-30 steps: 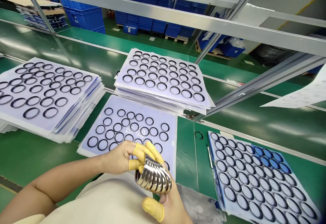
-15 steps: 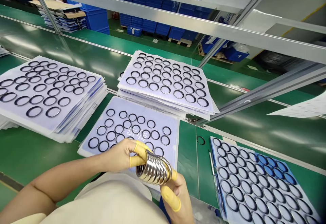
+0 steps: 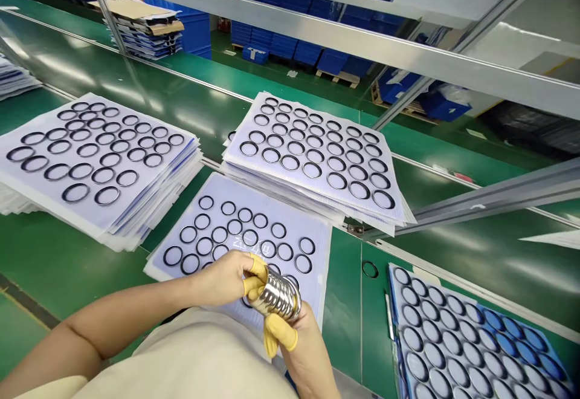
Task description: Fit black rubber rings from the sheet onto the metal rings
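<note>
A stack of shiny metal rings (image 3: 277, 294) is held between both hands low in the middle of the view. My left hand (image 3: 229, 278), with yellow finger cots, pinches the stack's left end. My right hand (image 3: 301, 335), also in yellow cots, is wrapped round its right end from below. Under the hands lies a white sheet (image 3: 254, 230) dotted with black rings.
Piles of ringed sheets sit at the left (image 3: 97, 157) and at the middle back (image 3: 317, 157). A blue-edged tray of rings (image 3: 471, 341) lies at the lower right, a loose black ring (image 3: 370, 269) beside it. Aluminium rails (image 3: 475, 202) cross overhead. Blue crates stand behind.
The ring stack has been squeezed together from a fanned curve into a shorter, tighter stack. My right hand has closed further round it. The view has shifted slightly to the left.
</note>
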Demonstrator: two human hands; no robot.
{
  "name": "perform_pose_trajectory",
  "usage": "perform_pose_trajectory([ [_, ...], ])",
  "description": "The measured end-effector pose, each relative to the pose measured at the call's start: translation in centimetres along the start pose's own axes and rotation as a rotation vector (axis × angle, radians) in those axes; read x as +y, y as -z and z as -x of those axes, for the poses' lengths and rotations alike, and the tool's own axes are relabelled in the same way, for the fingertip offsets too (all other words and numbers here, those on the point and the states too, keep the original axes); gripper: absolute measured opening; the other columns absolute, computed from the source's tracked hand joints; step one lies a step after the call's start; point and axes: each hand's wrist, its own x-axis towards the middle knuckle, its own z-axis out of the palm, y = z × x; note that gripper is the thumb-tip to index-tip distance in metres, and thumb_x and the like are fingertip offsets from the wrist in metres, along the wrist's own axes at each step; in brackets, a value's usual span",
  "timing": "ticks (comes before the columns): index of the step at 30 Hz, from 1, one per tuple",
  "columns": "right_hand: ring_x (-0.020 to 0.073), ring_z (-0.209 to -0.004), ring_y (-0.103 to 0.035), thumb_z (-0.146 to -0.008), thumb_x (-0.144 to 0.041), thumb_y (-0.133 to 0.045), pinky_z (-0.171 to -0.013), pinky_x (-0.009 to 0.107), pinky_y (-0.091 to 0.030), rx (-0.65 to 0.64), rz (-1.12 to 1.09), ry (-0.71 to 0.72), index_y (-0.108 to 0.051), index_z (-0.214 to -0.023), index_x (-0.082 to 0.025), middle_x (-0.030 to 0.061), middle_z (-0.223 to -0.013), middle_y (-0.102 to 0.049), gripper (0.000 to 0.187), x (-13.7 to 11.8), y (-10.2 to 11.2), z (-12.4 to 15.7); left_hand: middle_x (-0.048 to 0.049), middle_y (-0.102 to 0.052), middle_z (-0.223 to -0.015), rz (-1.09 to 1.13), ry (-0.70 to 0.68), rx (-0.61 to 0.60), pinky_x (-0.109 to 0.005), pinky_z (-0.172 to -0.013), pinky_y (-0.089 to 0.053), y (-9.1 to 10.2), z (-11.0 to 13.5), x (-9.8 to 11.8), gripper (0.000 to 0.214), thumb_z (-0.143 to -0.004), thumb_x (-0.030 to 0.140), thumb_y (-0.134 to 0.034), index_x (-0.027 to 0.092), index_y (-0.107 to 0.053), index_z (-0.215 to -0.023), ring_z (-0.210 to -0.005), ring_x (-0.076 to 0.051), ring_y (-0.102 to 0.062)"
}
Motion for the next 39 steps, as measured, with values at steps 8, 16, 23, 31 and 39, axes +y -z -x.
perform_pose_trajectory([
  [8, 0.0146, -0.054, -0.064, -0.065, -0.039, -0.083, -0.047, 0.022, -0.050, 0.192, -0.153, 0.006, -0.074, -0.076, -0.018, 0.0040, -0.064, -0.071, 0.025, 1.8, 1.1, -4.0, -0.0013, -0.068, -0.088, -0.104, -0.050, 0.166, -0.026, -0.083, -0.047, 2.4, -0.6, -2.4, 0.021, -0.082, 0.008, -0.049, 0.017, -0.067, -0.082, -0.085, -0.013, -0.059],
  [16, 0.0271, -0.080, -0.074, -0.068, -0.052, -0.076, -0.066, 0.037, -0.060, 0.403, 0.279, 0.178, -0.071, -0.087, -0.017, 0.0074, -0.087, -0.077, 0.040, 3.0, 5.2, -12.0, -0.0066, -0.068, -0.093, -0.087, 0.085, 0.506, -0.029, -0.073, -0.052, 9.2, -3.6, -8.6, 0.029, -0.090, 0.022, -0.048, 0.013, -0.058, -0.115, -0.077, -0.015, -0.063],
  [23, 0.0275, -0.072, -0.069, -0.070, -0.055, -0.071, -0.068, 0.038, -0.054, 0.394, 0.822, 0.360, -0.069, -0.071, -0.015, 0.0087, -0.070, -0.072, 0.040, 4.4, 4.7, -23.4, -0.0122, -0.066, -0.105, -0.404, 0.078, 0.645, -0.041, -0.094, -0.044, 16.9, -7.6, -13.9, 0.018, -0.092, 0.020, -0.050, 0.014, -0.062, -0.103, -0.100, -0.023, -0.060],
  [31, 0.0153, -0.082, -0.065, -0.092, -0.034, -0.058, -0.077, 0.035, -0.054, 0.352, 1.244, 0.399, -0.063, -0.095, -0.015, 0.0030, -0.094, -0.067, 0.020, 7.8, 2.9, -32.1, -0.0076, -0.063, -0.111, -0.703, 0.029, 0.568, -0.048, -0.097, -0.044, 18.5, -9.3, -20.0, 0.022, -0.091, 0.032, -0.057, 0.014, -0.063, -0.102, -0.110, -0.023, -0.057],
  [39, 0.0180, -0.090, -0.066, -0.093, -0.039, -0.056, -0.086, 0.039, -0.051, 0.390, 1.489, 0.524, -0.066, -0.097, -0.015, 0.0053, -0.095, -0.070, 0.026, 8.0, 8.3, -30.8, -0.0075, -0.063, -0.111, -0.827, -0.048, 0.516, -0.047, -0.099, -0.041, 17.4, -11.3, -20.8, 0.015, -0.092, 0.025, -0.055, 0.015, -0.064, -0.098, -0.116, -0.024, -0.052],
])
